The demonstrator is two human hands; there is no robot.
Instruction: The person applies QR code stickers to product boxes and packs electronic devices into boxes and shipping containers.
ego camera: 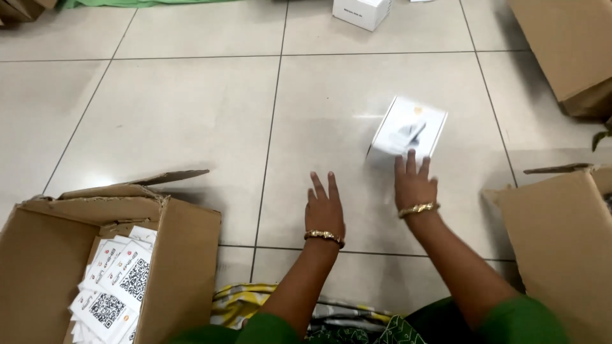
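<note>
Both hands reach out over the tiled floor, left hand flat and empty, right hand splayed, fingertips at the blurred small white box; pushed carelessly, it could skid beyond reach.

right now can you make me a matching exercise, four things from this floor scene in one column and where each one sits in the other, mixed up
Things
1. small white box
2. open cardboard carton
3. left hand
4. white box

Places
A. top edge of the view
B. lower left, holding white printed cards
C. flat on a floor tile, touching no box
D. at the right hand's fingertips

Pairs: 1-D, 2-B, 3-C, 4-A
</note>
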